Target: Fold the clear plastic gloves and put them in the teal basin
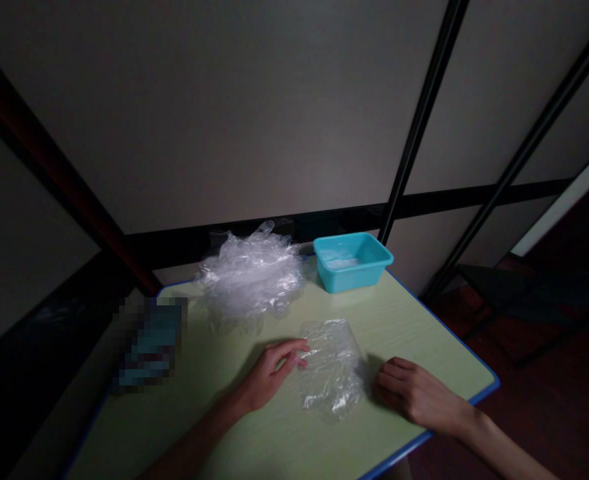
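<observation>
Pixelation covers a dull teal thing (150, 347) at the far left, by the left edge of the pale green surface (274, 433), which has a blue rim; what the thing is cannot be made out. To the right of it, at the back, lies a loose heap of clear plastic gloves (254, 273), crumpled and shiny, with finger shapes sticking out around its edges. Nearer the front, the left hand (269, 377) reaches in with its thumb and forefinger apart, their tips at the left edge of a flat piece of clear plastic (331, 373); whether its grip has pinched that edge cannot be told. The piece lies wrinkled on the surface between the two hands, in front of a turquoise basin (351, 275). The basin stands upright near the back right corner, just right of the heap, and something pale shows inside it. The right hand (407, 390) is beside the plastic's right edge, back of the hand up and fingers curled under, so whether its grip is holding anything cannot be told. Farther right, a dark piece of furniture (549, 300) stands on the reddish floor (479, 427).
</observation>
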Demonstrator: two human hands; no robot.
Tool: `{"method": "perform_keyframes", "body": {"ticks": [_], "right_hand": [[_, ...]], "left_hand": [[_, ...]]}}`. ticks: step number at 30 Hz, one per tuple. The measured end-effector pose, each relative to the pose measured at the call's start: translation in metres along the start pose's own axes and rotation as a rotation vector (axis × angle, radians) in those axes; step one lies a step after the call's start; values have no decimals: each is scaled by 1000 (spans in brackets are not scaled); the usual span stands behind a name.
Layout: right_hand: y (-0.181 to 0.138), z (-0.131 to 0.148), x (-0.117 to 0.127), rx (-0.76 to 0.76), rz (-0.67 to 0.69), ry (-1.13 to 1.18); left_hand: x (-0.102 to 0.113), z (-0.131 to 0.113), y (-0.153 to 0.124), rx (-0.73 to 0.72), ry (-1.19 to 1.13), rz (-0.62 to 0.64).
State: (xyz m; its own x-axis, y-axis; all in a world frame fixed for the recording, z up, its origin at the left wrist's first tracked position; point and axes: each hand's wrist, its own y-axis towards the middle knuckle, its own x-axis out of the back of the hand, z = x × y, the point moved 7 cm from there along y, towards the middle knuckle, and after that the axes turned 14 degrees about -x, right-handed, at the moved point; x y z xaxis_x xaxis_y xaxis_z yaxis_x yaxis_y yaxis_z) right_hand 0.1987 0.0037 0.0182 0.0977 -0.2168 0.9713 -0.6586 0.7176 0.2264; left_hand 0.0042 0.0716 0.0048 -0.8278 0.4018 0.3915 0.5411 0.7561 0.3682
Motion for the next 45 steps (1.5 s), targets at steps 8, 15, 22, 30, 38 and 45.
{"method": "perform_keyframes", "body": {"ticks": [8, 15, 22, 30, 38, 45], "right_hand": [[-11, -3, -2, -10, -27, 68], [-6, -4, 1, 71, -78, 82], [12, -13, -1, 136, -171, 14], [23, -18, -13, 144, -56, 145], [31, -28, -7, -20, 89, 490], [44, -49, -15, -378, 173, 840]], "left_hand": [[1, 2, -1, -13, 45, -8], [0, -2, -1, -7, 30, -10], [0, 2, -1, 0, 34, -10], [1, 1, -2, 4, -11, -22], [7, 4, -5, 36, -26, -156], [10, 9, -4, 85, -34, -238]]}}
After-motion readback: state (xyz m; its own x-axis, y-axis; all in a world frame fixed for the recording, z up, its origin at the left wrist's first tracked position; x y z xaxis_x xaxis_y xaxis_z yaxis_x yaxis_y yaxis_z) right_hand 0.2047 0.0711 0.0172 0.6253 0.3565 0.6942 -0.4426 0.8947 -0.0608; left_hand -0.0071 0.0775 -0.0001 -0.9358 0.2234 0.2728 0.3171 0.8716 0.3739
